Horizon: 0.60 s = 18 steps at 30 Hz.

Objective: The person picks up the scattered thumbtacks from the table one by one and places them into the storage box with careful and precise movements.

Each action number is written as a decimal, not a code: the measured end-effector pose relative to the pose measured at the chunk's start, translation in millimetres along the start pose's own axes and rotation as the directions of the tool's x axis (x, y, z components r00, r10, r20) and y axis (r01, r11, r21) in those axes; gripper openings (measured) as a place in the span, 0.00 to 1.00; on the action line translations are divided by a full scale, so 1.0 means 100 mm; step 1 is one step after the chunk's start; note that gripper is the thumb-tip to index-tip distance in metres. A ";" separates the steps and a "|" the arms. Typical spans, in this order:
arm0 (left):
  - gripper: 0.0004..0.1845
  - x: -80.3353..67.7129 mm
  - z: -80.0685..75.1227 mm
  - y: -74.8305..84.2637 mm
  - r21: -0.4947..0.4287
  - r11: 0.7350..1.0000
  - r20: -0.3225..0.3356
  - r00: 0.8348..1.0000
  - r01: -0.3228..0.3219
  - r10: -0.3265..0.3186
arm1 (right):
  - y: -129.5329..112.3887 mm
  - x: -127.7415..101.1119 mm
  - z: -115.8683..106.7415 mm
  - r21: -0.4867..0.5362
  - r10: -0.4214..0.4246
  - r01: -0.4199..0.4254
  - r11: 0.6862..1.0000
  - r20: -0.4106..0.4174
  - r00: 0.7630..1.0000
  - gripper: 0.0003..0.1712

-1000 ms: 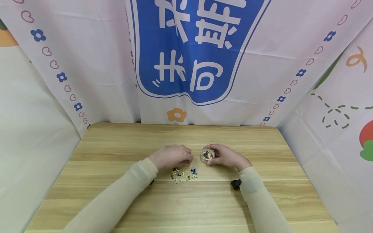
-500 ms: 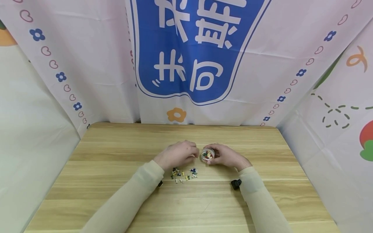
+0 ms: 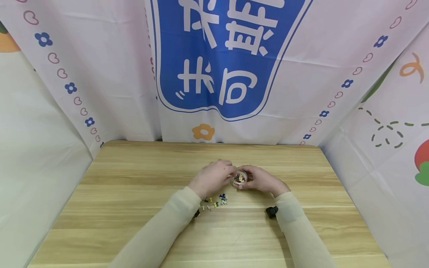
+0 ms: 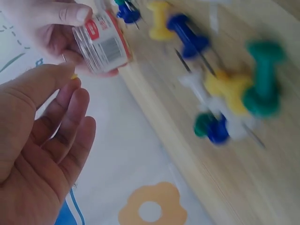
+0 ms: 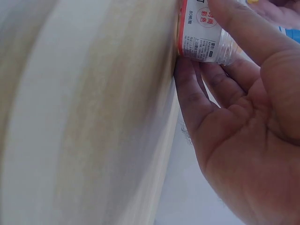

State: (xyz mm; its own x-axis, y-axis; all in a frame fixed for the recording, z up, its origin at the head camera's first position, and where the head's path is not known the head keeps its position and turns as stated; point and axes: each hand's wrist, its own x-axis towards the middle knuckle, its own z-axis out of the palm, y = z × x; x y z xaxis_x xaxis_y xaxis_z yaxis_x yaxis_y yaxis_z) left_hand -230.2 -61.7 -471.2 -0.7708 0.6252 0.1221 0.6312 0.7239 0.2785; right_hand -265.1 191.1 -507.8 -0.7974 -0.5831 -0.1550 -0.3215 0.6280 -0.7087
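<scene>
My right hand (image 3: 264, 181) holds a small clear round jar (image 5: 201, 35) by its side, thumb and fingers around it. The jar has a white and red label, and several coloured push pins (image 3: 240, 178) show inside its open top. My left hand (image 3: 214, 178) is right at the jar's rim. Between its thumb and index finger it pinches a yellow push pin (image 4: 74, 76), mostly covered by the fingertips, with the needle sticking up. Loose push pins (image 3: 216, 204) in blue, green, yellow and white lie on the table, partly behind the left wrist in the head view.
The wooden table (image 3: 134, 163) runs back to a white printed curtain (image 3: 295, 111), with more cloth on both sides. Black wrist devices sit under the sleeves, one of them the right wrist camera (image 3: 271, 212).
My left hand has moved right and a little away from me, from above the loose push pins to the jar's rim, pinching the yellow push pin. My right hand and the jar have stayed put.
</scene>
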 end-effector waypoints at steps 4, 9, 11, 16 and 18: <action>0.09 0.07 0.05 0.05 0.024 1.000 -0.023 1.000 -0.001 0.002 | 0.00 0.00 0.00 -0.006 0.006 -0.006 1.000 -0.003 1.000 0.40; 0.08 0.14 0.10 0.07 0.066 0.998 -0.031 0.999 -0.010 0.012 | 0.02 0.00 0.00 -0.018 0.002 -0.002 1.000 -0.005 1.000 0.40; 0.07 0.15 0.11 0.07 0.074 0.997 -0.028 0.999 -0.016 0.018 | 0.02 0.01 -0.01 -0.025 0.000 0.000 1.000 -0.005 1.000 0.39; 0.05 0.17 0.13 0.06 0.075 0.997 -0.019 0.999 -0.026 0.027 | 0.01 0.01 -0.01 -0.028 -0.005 0.005 1.000 -0.003 1.000 0.39; 0.04 0.17 0.13 0.06 0.074 0.997 -0.017 0.999 -0.027 0.028 | 0.01 0.01 -0.01 -0.029 -0.006 0.006 1.000 -0.003 1.000 0.39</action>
State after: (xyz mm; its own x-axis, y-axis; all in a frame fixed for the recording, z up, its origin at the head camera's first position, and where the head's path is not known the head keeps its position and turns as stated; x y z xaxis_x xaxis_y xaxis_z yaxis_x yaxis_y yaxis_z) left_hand -238.5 -43.1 -479.9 -0.7543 0.6402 0.1456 0.6561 0.7267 0.2037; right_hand -266.6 191.8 -507.7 -0.7971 -0.5853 -0.1484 -0.3412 0.6393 -0.6891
